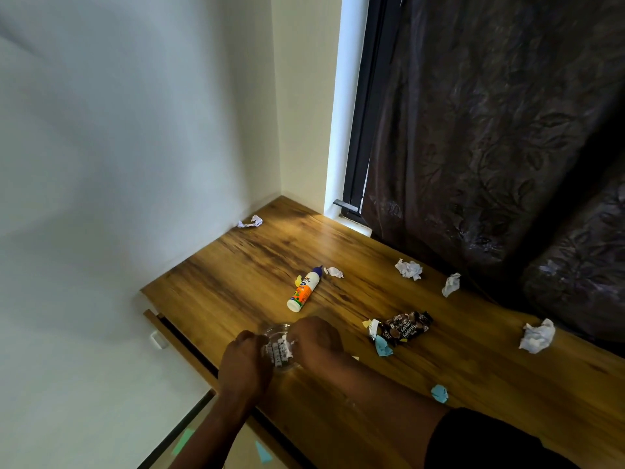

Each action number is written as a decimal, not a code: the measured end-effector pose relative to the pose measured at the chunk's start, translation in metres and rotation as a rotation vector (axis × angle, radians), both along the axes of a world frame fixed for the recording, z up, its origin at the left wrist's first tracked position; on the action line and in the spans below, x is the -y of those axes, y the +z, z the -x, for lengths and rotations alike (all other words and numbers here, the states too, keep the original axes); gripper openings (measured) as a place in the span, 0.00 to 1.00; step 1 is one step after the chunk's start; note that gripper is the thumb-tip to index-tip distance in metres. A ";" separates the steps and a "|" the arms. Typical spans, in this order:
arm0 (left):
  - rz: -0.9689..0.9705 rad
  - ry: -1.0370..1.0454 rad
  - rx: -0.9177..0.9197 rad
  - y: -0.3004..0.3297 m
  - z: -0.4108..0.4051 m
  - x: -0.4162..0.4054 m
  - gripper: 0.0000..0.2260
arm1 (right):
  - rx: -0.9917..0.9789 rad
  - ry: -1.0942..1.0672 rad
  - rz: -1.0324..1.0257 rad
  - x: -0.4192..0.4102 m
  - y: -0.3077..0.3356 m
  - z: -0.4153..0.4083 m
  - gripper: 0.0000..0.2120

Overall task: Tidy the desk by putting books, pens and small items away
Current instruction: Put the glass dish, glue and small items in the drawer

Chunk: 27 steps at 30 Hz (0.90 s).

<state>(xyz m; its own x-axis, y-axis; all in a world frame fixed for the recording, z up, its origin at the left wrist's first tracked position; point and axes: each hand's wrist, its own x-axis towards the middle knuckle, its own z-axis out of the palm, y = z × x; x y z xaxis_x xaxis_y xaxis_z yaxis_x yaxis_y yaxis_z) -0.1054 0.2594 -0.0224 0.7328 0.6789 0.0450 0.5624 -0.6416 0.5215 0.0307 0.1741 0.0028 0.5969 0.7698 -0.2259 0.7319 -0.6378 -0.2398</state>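
Observation:
A small clear glass bowl [280, 350] with several small white pieces in it sits near the front left of the wooden desk [422, 384]. My left hand [244, 358] grips its left side and my right hand [316, 336] grips its right side. A white glue bottle [303, 289] with an orange label and purple cap lies on its side just beyond the bowl. A dark snack wrapper [406, 327] lies to the right, with white and blue paper scraps beside it.
Crumpled white paper balls lie at the far corner [251, 221], by the glue [334, 272], along the curtain edge [409, 269] [450, 284] and at the right [537, 335]. A blue scrap [439, 394] lies near my right forearm. A dark curtain [507, 130] hangs behind the desk. An open drawer edge [179, 340] juts out left.

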 end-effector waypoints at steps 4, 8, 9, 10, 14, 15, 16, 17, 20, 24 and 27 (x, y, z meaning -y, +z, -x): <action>-0.008 -0.034 -0.039 -0.006 -0.001 -0.002 0.12 | 0.039 0.031 -0.065 0.001 -0.005 -0.001 0.10; -0.003 -0.061 -0.029 -0.006 -0.006 -0.005 0.16 | 0.091 0.069 -0.105 -0.001 -0.012 -0.001 0.09; 0.001 -0.068 -0.020 -0.006 -0.007 -0.006 0.16 | 0.103 0.076 -0.098 -0.002 -0.013 -0.001 0.09; 0.002 -0.078 -0.020 -0.005 -0.009 -0.006 0.16 | 0.107 0.077 -0.090 -0.002 -0.014 -0.002 0.08; 0.010 -0.103 -0.052 -0.006 -0.012 -0.010 0.17 | 0.104 0.085 -0.064 -0.004 -0.016 -0.006 0.08; 0.010 -0.106 -0.058 -0.006 -0.012 -0.011 0.18 | 0.106 0.086 -0.061 -0.005 -0.016 -0.007 0.08; 0.011 -0.107 -0.058 -0.006 -0.013 -0.011 0.18 | 0.105 0.087 -0.058 -0.005 -0.017 -0.008 0.09; 0.015 -0.110 -0.056 -0.006 -0.013 -0.012 0.19 | 0.103 0.090 -0.056 -0.006 -0.017 -0.008 0.09; 0.026 -0.133 -0.058 -0.008 -0.015 -0.014 0.21 | 0.072 0.103 -0.072 -0.006 -0.022 -0.008 0.11; 0.027 -0.162 -0.123 -0.008 -0.016 -0.022 0.22 | 0.060 0.115 -0.105 -0.006 -0.030 -0.008 0.13; 0.024 -0.171 -0.164 -0.008 -0.016 -0.027 0.22 | 0.093 0.091 -0.069 -0.011 -0.032 -0.008 0.12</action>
